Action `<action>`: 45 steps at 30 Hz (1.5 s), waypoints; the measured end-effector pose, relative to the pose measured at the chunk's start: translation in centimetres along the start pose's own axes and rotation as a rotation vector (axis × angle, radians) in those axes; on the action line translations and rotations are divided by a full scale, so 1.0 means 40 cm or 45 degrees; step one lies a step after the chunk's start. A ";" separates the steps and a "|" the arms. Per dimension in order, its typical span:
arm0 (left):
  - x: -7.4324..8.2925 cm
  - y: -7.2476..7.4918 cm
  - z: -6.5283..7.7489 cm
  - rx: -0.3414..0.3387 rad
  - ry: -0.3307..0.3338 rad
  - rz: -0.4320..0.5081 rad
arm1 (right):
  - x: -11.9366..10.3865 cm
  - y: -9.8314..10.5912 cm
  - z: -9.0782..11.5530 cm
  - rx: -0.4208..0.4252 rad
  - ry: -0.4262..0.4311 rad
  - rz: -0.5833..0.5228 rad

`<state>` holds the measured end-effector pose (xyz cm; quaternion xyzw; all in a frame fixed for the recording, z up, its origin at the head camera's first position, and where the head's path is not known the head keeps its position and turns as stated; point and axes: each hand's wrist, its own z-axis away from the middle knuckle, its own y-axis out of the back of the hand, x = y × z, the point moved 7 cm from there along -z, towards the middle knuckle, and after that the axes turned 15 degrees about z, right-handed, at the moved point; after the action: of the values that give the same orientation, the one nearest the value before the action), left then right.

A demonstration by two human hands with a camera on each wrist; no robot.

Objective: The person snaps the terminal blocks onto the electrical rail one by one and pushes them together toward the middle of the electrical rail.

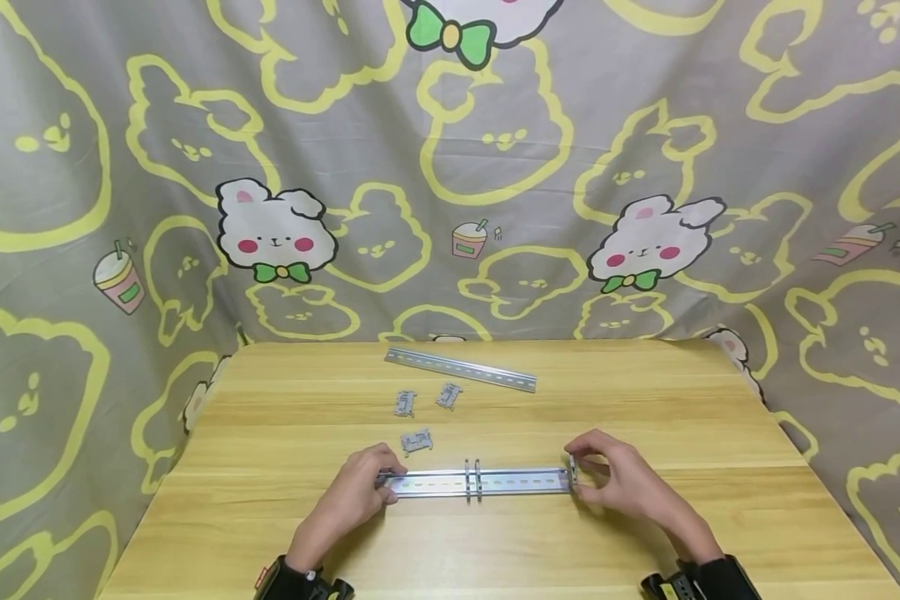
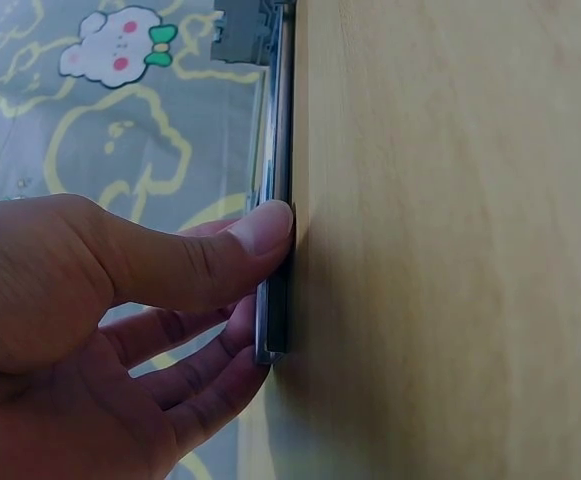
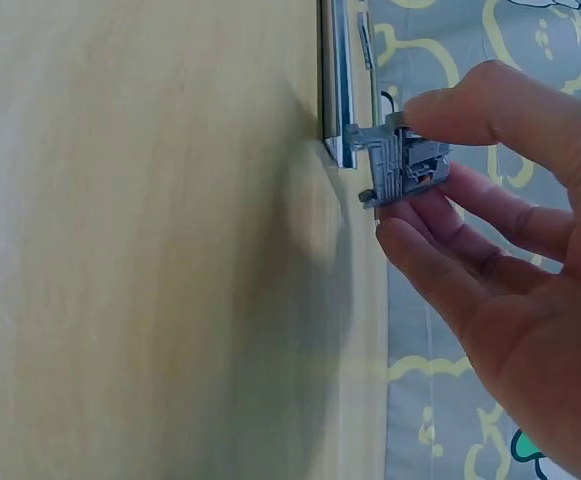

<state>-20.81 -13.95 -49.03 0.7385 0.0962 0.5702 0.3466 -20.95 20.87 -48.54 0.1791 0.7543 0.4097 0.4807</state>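
Note:
A slotted metal DIN rail [image 1: 435, 484] lies crosswise near the table's front, with two thin grey terminal blocks [image 1: 472, 481] standing on it near its middle. My left hand [image 1: 362, 482] grips the rail's left end, the thumb on its near edge in the left wrist view. At the other end, my right hand [image 1: 617, 477] pinches a grey terminal block [image 3: 405, 160] between thumb and fingers. That block is upright at the rail's right tip; one corner appears to meet the rail's edge in the right wrist view. Whether it is seated cannot be told.
Three loose grey terminal blocks lie flat behind the rail: one close [image 1: 417, 441], one farther left [image 1: 405, 403], one farther right [image 1: 448, 395]. A second DIN rail [image 1: 461, 369] lies slanted at the back. A patterned curtain [image 1: 390, 167] surrounds the wooden table [image 1: 270, 417].

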 end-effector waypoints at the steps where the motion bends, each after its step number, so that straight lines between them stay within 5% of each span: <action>1: 0.000 0.000 0.000 0.000 0.000 0.002 | 0.001 -0.002 0.001 -0.011 -0.001 -0.009; 8: 0.002 -0.001 0.001 -0.003 -0.006 -0.001 | 0.013 -0.015 0.007 -0.113 -0.056 -0.093; 20: 0.003 0.002 0.001 0.011 -0.020 -0.005 | 0.006 -0.046 -0.003 -0.122 -0.033 -0.235; 28: 0.005 0.001 -0.001 0.007 -0.019 -0.014 | -0.038 -0.069 -0.033 -0.077 0.058 -0.128; 45: -0.002 0.001 -0.006 0.005 -0.002 -0.012 | -0.105 -0.133 -0.095 -0.141 0.031 -0.039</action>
<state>-21.06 -13.92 -49.06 0.7392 0.1003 0.5678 0.3480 -21.60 13.19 -49.54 0.1355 0.7389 0.4456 0.4870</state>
